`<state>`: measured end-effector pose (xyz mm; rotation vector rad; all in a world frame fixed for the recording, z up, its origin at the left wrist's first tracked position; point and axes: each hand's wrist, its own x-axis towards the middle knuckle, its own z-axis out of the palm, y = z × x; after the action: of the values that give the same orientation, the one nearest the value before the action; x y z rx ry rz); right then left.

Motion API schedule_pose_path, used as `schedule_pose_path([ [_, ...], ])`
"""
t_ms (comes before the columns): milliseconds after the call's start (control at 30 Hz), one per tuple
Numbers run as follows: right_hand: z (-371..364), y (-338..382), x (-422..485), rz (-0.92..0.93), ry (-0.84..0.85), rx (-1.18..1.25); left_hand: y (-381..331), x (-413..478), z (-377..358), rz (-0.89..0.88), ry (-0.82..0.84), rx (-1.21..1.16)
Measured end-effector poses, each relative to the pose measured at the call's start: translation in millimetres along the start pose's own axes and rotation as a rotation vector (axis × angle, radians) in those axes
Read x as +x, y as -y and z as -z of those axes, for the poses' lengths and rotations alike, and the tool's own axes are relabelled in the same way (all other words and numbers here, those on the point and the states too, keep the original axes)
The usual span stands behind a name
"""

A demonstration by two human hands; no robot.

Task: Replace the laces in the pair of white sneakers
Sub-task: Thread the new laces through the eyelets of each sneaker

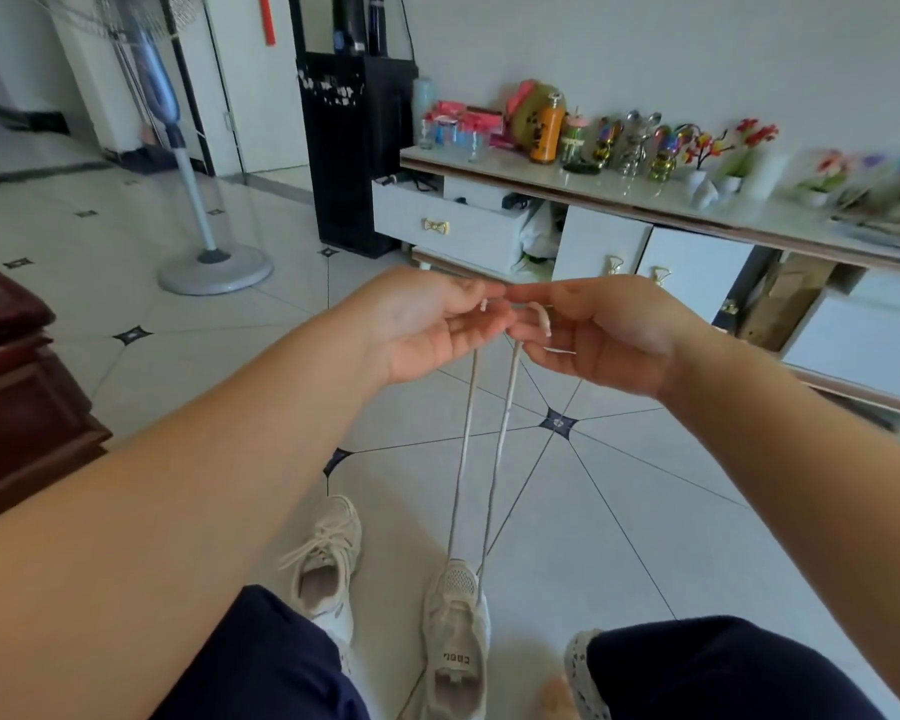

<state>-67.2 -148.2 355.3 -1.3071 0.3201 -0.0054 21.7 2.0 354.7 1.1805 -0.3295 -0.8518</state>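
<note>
Two strands of off-white woven cord lace [466, 433] are running straight from the hands down to the cream mesh sneaker with the perforated toe [458, 615], which is sitting on the glossy white tiled floor [645, 511] between the knees. They seem to be entering at the toe-end eyelets only. Left hand [427, 324] is pinching one end at the fingertips. Right hand [604, 335] is pinching the other, with a short limp stub sticking out past its fingers. Second cream sneaker [328, 553] is lying just beside it, already carrying a loose lace. Risks: pulling one side harder would be leaving uneven ends or sliding the cord out of an eyelet. Shoe looks light and the tile slick, so it could be lifting or skidding under tension. Stub is looking soft, maybe frayed, too blurred to tell; a frayed tip would be snagging in the eyelets.
</note>
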Motion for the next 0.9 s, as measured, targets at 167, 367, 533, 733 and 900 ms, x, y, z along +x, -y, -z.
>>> schedule_pose_path([
  [167, 3.3, 0.6, -12.5, 0.057, -0.023, -0.112, -3.0, -15.6, -0.5, -0.012, 0.021, 0.079],
  [367, 9.5, -26.6, -10.2, 0.200, -0.256, -0.654, 21.5, -13.3, -3.2, -0.154, -0.219, 0.395],
  [533, 24.4, -70.4, 11.8, 0.117, -0.182, -0.962, 62.7, 16.8, 15.8, -0.004, -0.151, 0.684],
  [733, 67.2, -134.0, 56.7, -0.082, 0.087, -1.093, 130.3, 73.8, 58.7, 0.229, -0.047, 0.923],
  [900, 106.9, -204.7, 97.1, -0.222, 0.212, -1.244, 203.2, 112.9, 104.8, 0.431, -0.004, 0.996],
])
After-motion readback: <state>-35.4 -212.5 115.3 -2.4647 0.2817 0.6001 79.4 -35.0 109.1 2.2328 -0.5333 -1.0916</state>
